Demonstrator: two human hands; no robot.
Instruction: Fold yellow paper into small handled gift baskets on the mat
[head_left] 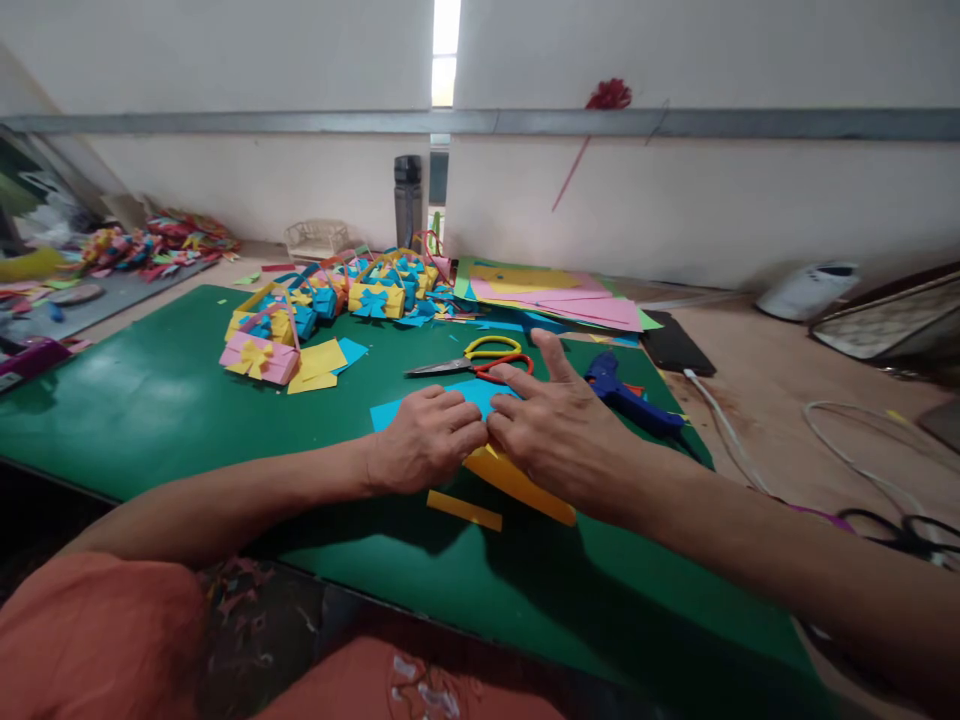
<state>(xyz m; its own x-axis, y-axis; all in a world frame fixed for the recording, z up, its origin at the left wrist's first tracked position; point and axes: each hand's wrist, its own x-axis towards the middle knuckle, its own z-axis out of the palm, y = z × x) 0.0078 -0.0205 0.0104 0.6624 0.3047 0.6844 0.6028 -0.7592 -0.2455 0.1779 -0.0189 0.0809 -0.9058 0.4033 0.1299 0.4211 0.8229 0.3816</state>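
My left hand (pixel 431 438) is closed, its knuckles up, on a yellow paper piece (pixel 521 488) over the green mat. Against it, my right hand (pixel 559 425) pinches the same yellow paper, its thumb raised and fingers curled. The paper's gripped edge is hidden by my fingers. Beneath and behind my hands lies a blue paper sheet (pixel 386 415). A narrow yellow paper strip (pixel 465 510) rests on the mat in front of them. Scissors (pixel 480 360) with one yellow and one red handle lie just beyond.
A blue glue gun (pixel 630 395) and a phone (pixel 679 343) lie to the right. Small paper bags with bows, including a pink one (pixel 259 358), stand at the back left. Coloured sheets (pixel 555 290) are stacked behind. A dark bottle (pixel 408 200) stands near the wall.
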